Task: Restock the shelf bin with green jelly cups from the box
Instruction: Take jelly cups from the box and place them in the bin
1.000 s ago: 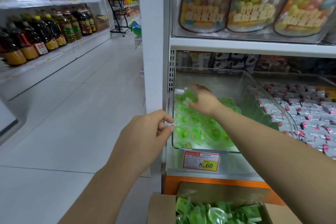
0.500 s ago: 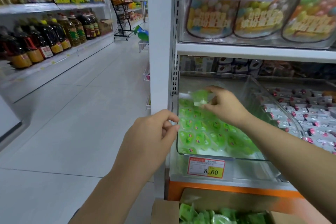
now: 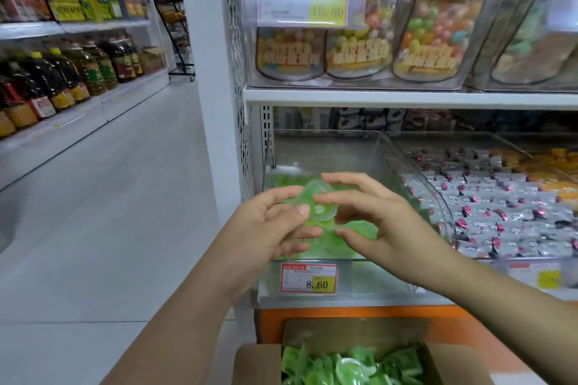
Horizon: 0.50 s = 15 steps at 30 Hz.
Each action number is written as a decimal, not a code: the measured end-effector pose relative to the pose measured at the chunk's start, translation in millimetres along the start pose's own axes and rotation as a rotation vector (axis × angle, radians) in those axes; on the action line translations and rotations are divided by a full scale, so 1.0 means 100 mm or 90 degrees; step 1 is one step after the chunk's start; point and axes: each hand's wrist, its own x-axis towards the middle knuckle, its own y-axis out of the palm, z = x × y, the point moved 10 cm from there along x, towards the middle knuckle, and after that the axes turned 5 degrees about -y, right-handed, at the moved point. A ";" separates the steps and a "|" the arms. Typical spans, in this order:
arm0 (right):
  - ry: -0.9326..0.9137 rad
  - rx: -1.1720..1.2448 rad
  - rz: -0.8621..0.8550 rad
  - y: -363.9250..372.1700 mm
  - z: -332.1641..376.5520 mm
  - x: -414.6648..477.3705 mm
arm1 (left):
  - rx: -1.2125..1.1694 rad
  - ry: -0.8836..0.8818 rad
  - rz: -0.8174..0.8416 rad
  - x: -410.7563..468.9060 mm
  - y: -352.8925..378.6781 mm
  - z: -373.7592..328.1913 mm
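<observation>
1. At the lower shelf front, head view (the only view): shelf bin (image 3: 406,172), clear plastic, open at the top. A shallow layer of bin stock (image 3: 284,180), all green cups, covers its floor. The upper part of the bin holds nothing.
2. Green jelly cup (image 3: 319,200), one piece. It is held in front of the bin's near wall, between both hands, and is not resting in the bin.
3. Left hand (image 3: 269,225): narrow. The thumb is on the cup's near edge and the fingers curl beneath it, a pinch on the cup.
4. Right hand (image 3: 384,225): narrow at the tips. The forefinger reaches over the cup and the thumb presses its side, while the remaining fingers spread loosely below.
5. Box (image 3: 256,362): cardboard, open, below the shelf at the lower frame edge. Box stock (image 3: 344,366) is many green cups heaped inside.
6. Progress, as a judgement: partly done. The bin is floored but far from full, and the box is well supplied, so many transfers remain. The held cup has yet to be placed.
7. Adjacent items: price tag (image 3: 309,278) under the bin, a neighbouring bin (image 3: 500,206) of wrapped sweets to the right, and candy bags (image 3: 438,34) on the shelf above.
</observation>
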 end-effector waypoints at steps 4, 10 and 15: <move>0.151 0.203 0.020 0.02 -0.24 -0.01 | 0.019 0.015 -0.033 0.06 -0.04 0.01; 0.292 0.259 -0.097 0.07 -0.57 -0.01 | 0.129 0.093 -0.095 0.13 -0.07 -0.03; 0.341 0.321 -0.146 0.15 -0.77 0.03 | 0.279 0.114 -0.111 0.12 -0.05 -0.02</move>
